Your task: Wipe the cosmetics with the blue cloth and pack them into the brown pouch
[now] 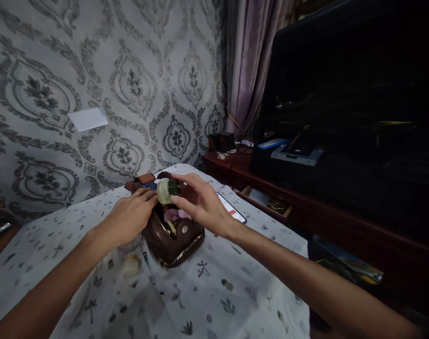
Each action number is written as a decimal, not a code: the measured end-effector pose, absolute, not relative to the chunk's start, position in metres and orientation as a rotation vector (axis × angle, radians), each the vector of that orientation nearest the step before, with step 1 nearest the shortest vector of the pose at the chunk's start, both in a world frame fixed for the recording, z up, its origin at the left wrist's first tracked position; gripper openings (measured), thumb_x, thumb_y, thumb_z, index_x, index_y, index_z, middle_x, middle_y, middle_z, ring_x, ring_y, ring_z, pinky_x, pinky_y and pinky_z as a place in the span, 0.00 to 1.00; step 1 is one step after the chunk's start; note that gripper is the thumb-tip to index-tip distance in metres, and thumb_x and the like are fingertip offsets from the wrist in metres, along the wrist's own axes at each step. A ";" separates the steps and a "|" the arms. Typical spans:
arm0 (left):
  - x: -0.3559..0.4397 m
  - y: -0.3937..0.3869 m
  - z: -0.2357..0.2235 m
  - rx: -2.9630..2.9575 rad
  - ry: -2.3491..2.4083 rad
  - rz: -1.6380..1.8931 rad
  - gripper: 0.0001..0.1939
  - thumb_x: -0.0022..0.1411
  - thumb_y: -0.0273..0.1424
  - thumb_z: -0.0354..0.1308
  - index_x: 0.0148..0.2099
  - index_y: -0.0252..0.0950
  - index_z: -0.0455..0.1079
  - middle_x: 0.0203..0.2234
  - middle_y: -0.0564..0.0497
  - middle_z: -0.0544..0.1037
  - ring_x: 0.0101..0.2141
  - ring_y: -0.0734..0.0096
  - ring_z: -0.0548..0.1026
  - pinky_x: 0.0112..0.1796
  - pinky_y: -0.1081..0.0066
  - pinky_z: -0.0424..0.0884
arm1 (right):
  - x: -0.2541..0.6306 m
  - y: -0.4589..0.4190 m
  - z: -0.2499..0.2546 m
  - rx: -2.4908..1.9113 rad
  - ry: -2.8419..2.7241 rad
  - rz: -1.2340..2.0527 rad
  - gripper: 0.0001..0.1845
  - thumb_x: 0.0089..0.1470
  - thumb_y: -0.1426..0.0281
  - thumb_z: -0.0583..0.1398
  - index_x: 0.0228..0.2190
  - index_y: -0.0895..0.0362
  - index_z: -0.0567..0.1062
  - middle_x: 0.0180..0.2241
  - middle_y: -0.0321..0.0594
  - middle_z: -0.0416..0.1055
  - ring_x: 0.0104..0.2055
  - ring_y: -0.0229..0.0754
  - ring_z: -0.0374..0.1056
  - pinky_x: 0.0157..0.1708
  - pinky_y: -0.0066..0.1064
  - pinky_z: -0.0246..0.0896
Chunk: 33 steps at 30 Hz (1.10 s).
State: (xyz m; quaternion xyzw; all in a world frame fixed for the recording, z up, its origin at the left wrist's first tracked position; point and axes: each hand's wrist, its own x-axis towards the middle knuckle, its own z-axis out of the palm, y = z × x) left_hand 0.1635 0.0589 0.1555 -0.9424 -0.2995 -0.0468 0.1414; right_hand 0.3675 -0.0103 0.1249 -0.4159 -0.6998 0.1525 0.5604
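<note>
The small, squat jar with a pale-green body and a dark-green lid (168, 190) is over the open mouth of the soft dark-brown leather bag with a brass-coloured zip (182, 241), grasped in the grip of the right hand (202, 203) at its dark-lidded end; the left hand (131, 215) lies over the bag's left edge, and whether its grip is closed on the leather I cannot tell. The jar looks light, stiff and probably a little slippery, perhaps breakable if glass, so its sides should offer a surer hold than the lid, while the bag likely sags and is best steadied by its rim. Under the bag spreads a white plant-printed cloth (221, 278); right of the bag lie a phone with a lit screen (234, 208) and, farther off, a dark-red wooden cabinet (226, 165); beyond the bag rises a grey patterned wall (135, 84)
</note>
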 end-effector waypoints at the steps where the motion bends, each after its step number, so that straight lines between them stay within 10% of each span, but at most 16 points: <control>1: 0.166 0.060 0.157 -2.709 -0.863 -0.076 0.21 0.65 0.22 0.44 0.54 0.37 0.71 0.55 0.42 0.75 0.57 0.52 0.69 0.47 0.56 0.75 | 0.371 -0.008 0.125 -1.000 -1.674 0.339 0.24 0.59 0.66 0.62 0.55 0.59 0.70 0.45 0.46 0.69 0.45 0.45 0.68 0.46 0.39 0.66; 33: 0.148 0.058 0.140 -2.697 -0.963 -0.251 0.21 0.69 0.29 0.36 0.52 0.36 0.69 0.53 0.39 0.75 0.60 0.53 0.69 0.47 0.55 0.76 | 0.359 0.001 0.101 -1.104 -1.888 0.394 0.25 0.55 0.71 0.65 0.55 0.61 0.71 0.44 0.45 0.67 0.38 0.41 0.68 0.39 0.35 0.69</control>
